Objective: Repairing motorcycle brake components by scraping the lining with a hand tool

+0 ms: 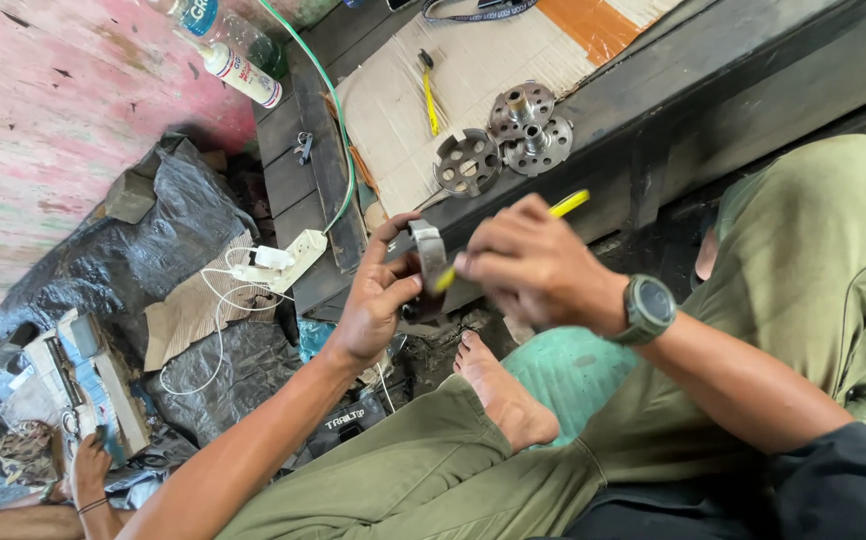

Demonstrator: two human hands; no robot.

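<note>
Part [427, 262] in left hand [378, 300]: dull grey metal, grimy. Tool [565, 205] in right hand [533, 270]: glossy yellow plastic handle. Three round hubs [505, 140]: bare matt metal, lying on rough, stained cardboard [473, 70]. Trousers [803, 270]: matt olive cloth. Sheeting [143, 240]: crinkled black plastic, slightly shiny

At the centre of the frame the left hand [378, 295] grips a curved metal part [427, 258]; the right hand [533, 265] lies just right of it, holding a screwdriver [563, 206] whose tip meets the part. Above them, on a cardboard sheet [473, 70] at upper centre, lie three metal discs [506, 140], with a second screwdriver [430, 95] to their left. A power strip [293, 258] sits left of the hands. A bare foot [501, 390] lies below them.
</note>
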